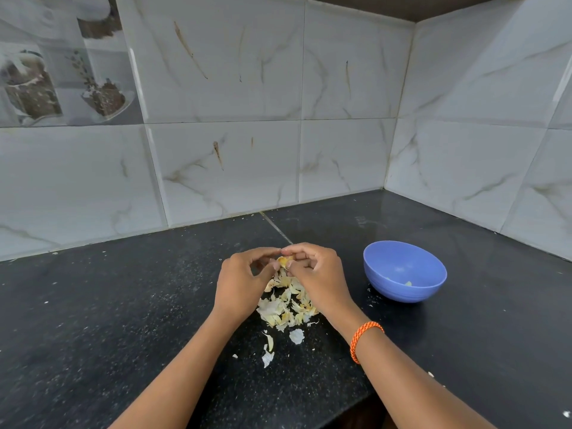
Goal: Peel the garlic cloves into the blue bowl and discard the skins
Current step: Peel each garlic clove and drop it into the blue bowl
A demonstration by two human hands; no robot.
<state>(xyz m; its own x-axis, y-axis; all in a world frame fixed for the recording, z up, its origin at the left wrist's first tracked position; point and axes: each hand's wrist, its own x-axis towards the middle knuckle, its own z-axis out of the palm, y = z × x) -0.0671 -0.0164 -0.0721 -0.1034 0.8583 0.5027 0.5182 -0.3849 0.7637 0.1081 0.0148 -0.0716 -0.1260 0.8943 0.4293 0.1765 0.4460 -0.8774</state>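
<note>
Both hands are pinching one garlic clove between their fingertips, the left hand and right hand working it above a heap of skins on the desk. The blue bowl, to the right, is holding only a few peeled bits, so peeling seems underway and the skins are not yet discarded.

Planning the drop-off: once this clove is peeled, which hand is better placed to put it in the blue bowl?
Probably the right hand: the blue bowl sits on its side, while the left hand would have to cross over. Both pinch the garlic clove.
</note>
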